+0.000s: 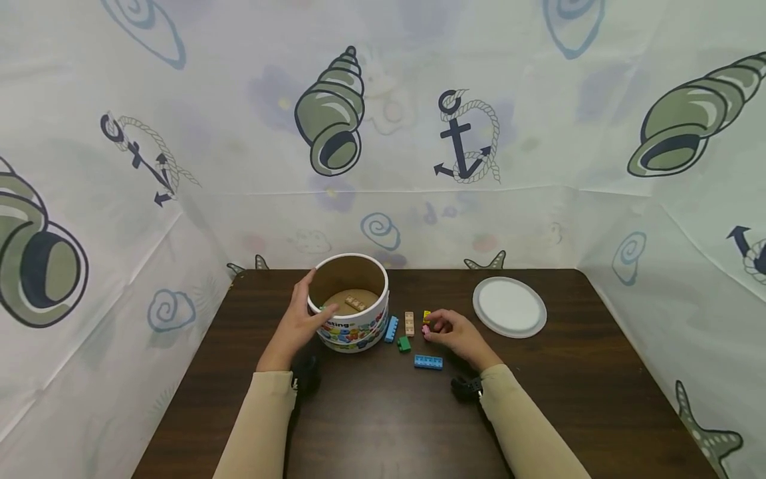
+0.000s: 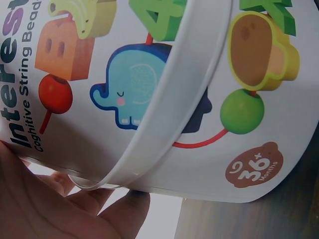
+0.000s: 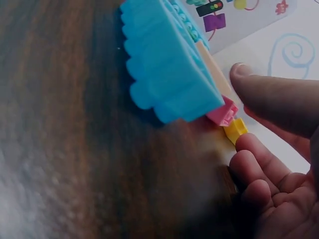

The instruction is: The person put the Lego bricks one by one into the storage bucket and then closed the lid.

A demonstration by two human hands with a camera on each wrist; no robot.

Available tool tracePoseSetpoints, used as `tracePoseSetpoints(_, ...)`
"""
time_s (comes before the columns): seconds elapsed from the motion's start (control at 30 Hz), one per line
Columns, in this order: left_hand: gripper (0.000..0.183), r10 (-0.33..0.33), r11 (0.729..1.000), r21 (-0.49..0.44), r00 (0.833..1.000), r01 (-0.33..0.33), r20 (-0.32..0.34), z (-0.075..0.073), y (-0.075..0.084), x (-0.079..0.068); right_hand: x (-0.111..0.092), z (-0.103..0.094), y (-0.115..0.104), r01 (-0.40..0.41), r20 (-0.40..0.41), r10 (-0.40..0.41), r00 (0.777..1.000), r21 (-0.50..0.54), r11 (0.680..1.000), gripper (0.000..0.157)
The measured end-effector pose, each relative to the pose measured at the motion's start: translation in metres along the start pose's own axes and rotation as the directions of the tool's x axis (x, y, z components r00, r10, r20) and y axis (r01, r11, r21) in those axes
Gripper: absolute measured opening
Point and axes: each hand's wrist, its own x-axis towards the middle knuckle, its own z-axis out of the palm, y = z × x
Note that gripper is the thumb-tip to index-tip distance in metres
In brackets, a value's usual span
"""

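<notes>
A white printed bucket (image 1: 354, 334) stands on the table, with a tan toy brick (image 1: 355, 303) lying inside. My left hand (image 1: 298, 324) grips its left rim, thumb at the front; the left wrist view shows the bucket's handle (image 2: 167, 94) close up. To the right, my right hand (image 1: 459, 337) is beside a pink brick (image 1: 425, 330) and a yellow brick (image 1: 427, 316). In the right wrist view its thumb and fingers are apart, the yellow brick (image 3: 235, 130) near the fingertips. A blue brick (image 3: 164, 64) is close to that camera.
Between bucket and right hand lie a tilted blue brick (image 1: 391, 329), a tan brick (image 1: 409, 324) and a green brick (image 1: 403, 344). Another blue brick (image 1: 428, 362) lies nearer me. A round white lid (image 1: 510, 307) rests at the back right. Patterned cloth (image 1: 395, 219) hangs behind the table.
</notes>
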Motion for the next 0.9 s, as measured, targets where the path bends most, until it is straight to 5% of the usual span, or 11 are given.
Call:
tracePoseSetpoints(0.53,0.105,0.018,1.0,0.002,1.0,-0.018,-0.005,0.001,-0.001,0.001,-0.001,-0.002,-0.001,0.006,0.007,-0.005,1.0,-0.077,0.997,0.032)
tracePoseSetpoints(0.9,0.104,0.016,1.0,0.006,1.0,-0.016,-0.008,0.003,0.002,0.0,0.0,-0.01,0.003,-0.045,0.016,0.044,0.999,0.038,0.998,0.034)
